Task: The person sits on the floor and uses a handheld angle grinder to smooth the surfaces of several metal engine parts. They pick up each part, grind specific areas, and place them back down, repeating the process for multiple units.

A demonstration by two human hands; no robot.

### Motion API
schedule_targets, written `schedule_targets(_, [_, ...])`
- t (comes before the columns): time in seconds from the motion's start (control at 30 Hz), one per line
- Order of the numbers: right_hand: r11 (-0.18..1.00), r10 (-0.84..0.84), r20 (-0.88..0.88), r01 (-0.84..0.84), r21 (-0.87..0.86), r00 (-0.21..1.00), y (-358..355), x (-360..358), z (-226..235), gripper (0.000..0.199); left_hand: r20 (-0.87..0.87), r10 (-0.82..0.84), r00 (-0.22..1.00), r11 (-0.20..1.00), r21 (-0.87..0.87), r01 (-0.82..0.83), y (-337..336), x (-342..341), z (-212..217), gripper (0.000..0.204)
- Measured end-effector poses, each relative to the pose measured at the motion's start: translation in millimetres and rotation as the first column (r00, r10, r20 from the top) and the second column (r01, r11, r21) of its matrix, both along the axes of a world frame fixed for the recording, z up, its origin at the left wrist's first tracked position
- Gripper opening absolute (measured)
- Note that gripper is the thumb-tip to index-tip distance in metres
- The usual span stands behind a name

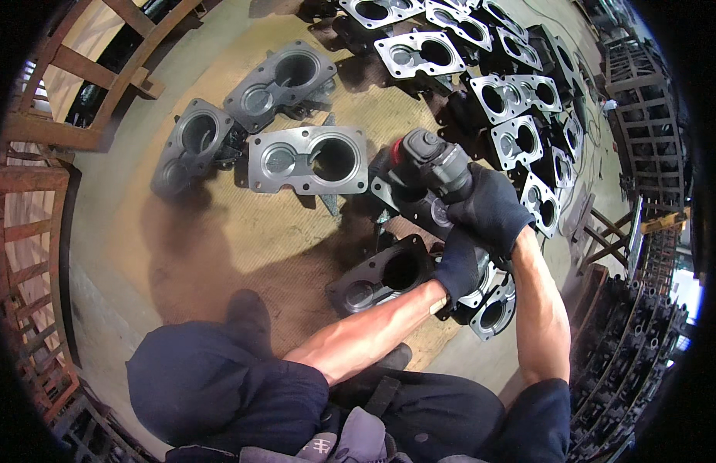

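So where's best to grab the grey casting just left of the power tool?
Perhaps take the casting by its plate's near edge, left of the projection poking out below, coming from your side: that long edge faces you, while other castings sit beyond its left and right ends.

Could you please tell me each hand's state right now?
Left hand: near the power tool; its grip cannot be told.
Right hand: closed, holding the power tool.
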State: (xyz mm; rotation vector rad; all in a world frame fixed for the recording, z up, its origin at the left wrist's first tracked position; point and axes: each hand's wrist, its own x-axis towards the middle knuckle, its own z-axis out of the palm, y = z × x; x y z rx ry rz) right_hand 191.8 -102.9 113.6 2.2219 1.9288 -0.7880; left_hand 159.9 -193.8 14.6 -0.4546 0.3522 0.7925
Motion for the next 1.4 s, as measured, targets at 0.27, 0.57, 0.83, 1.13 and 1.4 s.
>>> schedule_targets(0.27, [0.991, 0.107, -0.06, -0.112, -0.077, 0.992, -34.7, -13.3, -11.4, 0.059, -0.191, 0.049, 0.98, 0.998, 0.036, -0.043, -63.5, -11.6, -20.0, 0.042])
schedule_targets(0.57, [0.996, 0.071, -0.11, -0.076, -0.049, 0.991, -31.3, -20.4, -14.1, 0.054, -0.395, 0.073, 0.916, 0.846, 0.511, 0.153, -68.3, -15.5, -67.5, 0.042])
schedule_targets(0.83, [0.992, 0.043, 0.002, -0.043, -0.115, 0.999, -67.9, -11.7, 10.7, 0.056, -0.27, -0.057, 0.961, 0.919, 0.363, 0.156, -110.3, -1.3, -34.5, 0.045])
schedule_targets(1.13, [0.993, 0.031, -0.059, -0.038, -0.115, 0.998, -44.9, -30.3, -5.1, 0.059, -0.183, -0.004, 0.983, 0.974, 0.22, 0.045, -87.1, -16.1, -54.4, 0.043])
schedule_targets(1.4, [0.995, -0.008, 0.019, 0.01, -0.096, 1.0, -75.6, -5.6, 15.0, 0.057, -0.728, 0.141, 0.671, 0.451, 0.65, 0.611, -132.6, -2.7, -58.6, 0.042])
